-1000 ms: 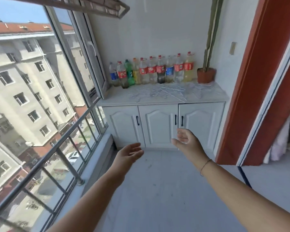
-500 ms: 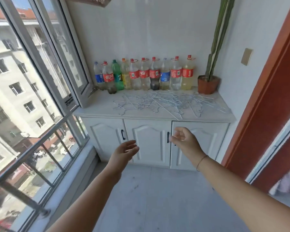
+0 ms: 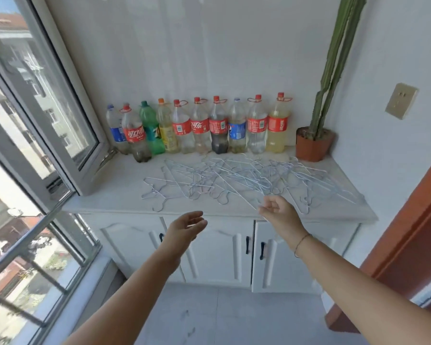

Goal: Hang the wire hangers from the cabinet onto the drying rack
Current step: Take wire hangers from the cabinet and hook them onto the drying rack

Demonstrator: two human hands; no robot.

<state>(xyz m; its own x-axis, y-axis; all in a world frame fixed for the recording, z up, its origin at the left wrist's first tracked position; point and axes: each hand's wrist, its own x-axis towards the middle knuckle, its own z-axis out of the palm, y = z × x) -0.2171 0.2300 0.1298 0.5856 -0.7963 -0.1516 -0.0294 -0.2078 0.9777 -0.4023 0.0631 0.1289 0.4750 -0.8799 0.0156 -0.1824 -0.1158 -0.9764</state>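
Observation:
Several silver wire hangers [image 3: 237,181] lie tangled in a loose pile on top of the white cabinet [image 3: 115,197]. My right hand [image 3: 278,215] reaches over the cabinet's front edge at the near side of the pile, fingers loosely curled and holding nothing. My left hand [image 3: 186,226] hovers in front of the cabinet doors, below the top, palm open and fingers relaxed. The drying rack is out of view.
A row of plastic soda bottles [image 3: 199,127] lines the back wall. A tall cactus in a terracotta pot [image 3: 314,143] stands at the back right. An open window sash [image 3: 67,115] juts over the cabinet's left end. A red door frame [image 3: 408,220] bounds the right.
The view has moved closer to the cabinet and tilted down. Both hands have advanced; my right hand now reaches the near edge of the hanger pile.

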